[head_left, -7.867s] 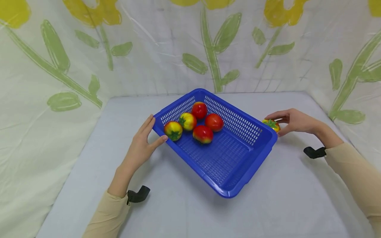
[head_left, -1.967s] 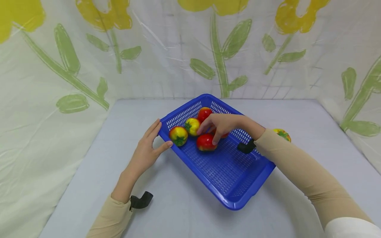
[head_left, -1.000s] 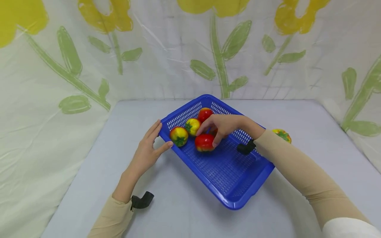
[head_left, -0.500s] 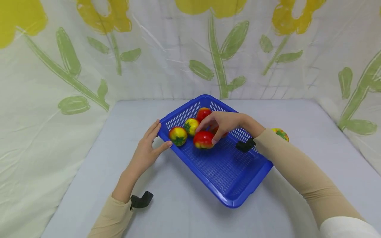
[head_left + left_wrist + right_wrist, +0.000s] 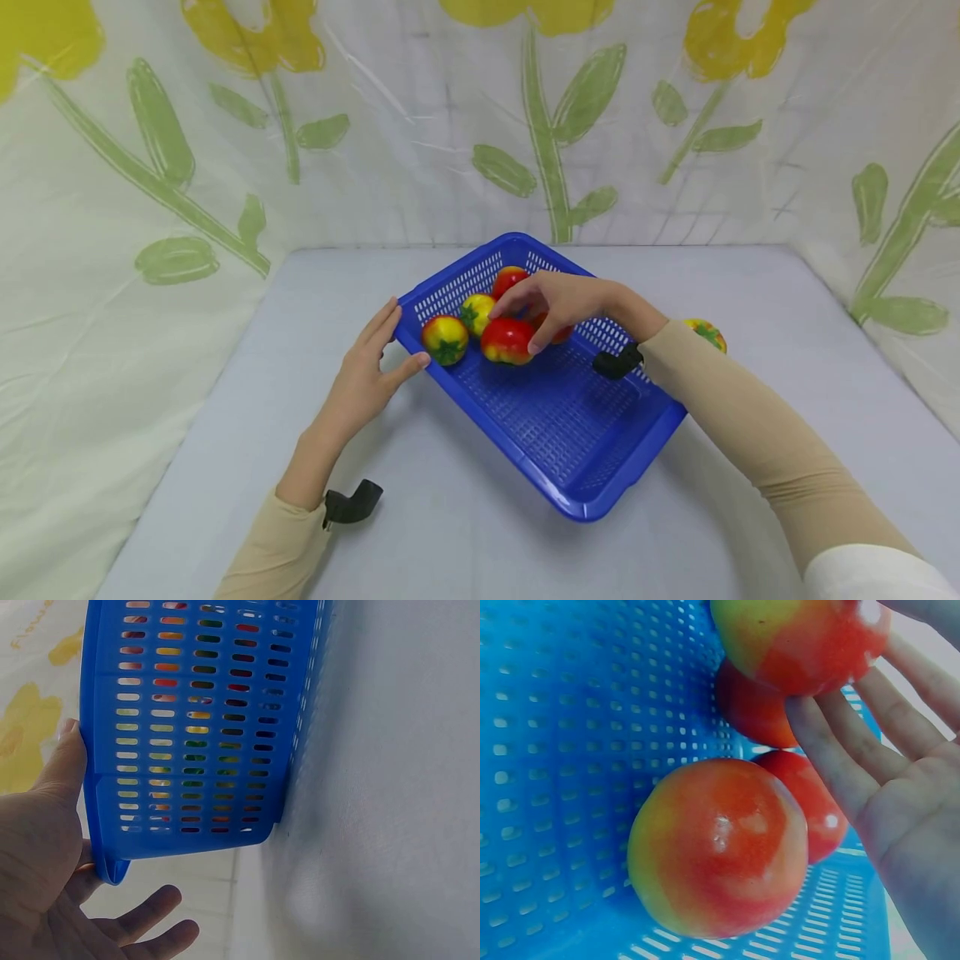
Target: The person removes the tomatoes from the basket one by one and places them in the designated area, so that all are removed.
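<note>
In the head view, a blue basket (image 5: 562, 425) stands slantwise on the pale table (image 5: 450, 533). The right hand (image 5: 570, 296) reaches into it and pinches a red-topped fruit (image 5: 507, 340), yellowish underneath, between the thumb and the bent fingers. This fruit is inside the basket, but whether it touches the floor there, I cannot tell. Near it are four others: a yellow-and-red fruit (image 5: 446, 340) by the left corner, a yellow fruit (image 5: 477, 313) just beside that one, a red fruit (image 5: 510, 281) toward the far corner, and a half-hidden red fruit (image 5: 559, 332) behind the right hand. The left hand (image 5: 362, 379) is spread rather wide, thumb and fingers touching the basket at its left corner (in the left wrist view, two of its fingers stretch free). Outside the basket lies one green-and-yellow fruit (image 5: 708, 333), partly covered by the right sleeve (image 5: 750, 417).
</note>
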Demonstrator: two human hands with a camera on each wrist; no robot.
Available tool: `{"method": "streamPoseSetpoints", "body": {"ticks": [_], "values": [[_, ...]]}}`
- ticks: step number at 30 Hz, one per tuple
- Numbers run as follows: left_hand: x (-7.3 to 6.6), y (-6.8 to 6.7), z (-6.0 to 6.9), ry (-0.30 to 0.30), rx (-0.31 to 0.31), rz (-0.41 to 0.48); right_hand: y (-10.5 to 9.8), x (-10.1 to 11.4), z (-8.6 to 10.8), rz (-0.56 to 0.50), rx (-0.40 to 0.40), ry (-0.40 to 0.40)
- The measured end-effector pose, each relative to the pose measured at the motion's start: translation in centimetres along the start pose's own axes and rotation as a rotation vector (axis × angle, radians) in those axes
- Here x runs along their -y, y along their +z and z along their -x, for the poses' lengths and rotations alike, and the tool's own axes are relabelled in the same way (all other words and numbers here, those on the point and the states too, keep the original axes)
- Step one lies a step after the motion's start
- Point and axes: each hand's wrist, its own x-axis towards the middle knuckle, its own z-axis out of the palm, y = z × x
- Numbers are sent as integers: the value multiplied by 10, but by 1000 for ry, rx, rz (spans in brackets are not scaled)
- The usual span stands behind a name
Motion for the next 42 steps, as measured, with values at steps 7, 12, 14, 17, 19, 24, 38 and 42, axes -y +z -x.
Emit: {"method": "streamPoseSetpoints", "body": {"ticks": [7,12,14,17,19,24,38,42], "values": [[0,-1,1,7,-1,4,-1,2,1,26,-23,23],[0,-1,1,14,-4,-5,-1,2,2,25,-33,22],[0,-1,1,18,-6,-4,-1,1,2,27,-33,20],[-1,-1,1,19,-7,2,-1,1,2,30,-32,22],[-1,-1,0,21,-10,4,-1,1,2,29,-32,22],[0,0,1,16,-10,5,-1,2,2,29,-31,22],[0,0,1,31,-15,5,-1,0,2,-2,-38,-10],[1,0,1,35,-17,1,0,-2,1,-11,-32,-20]]}}
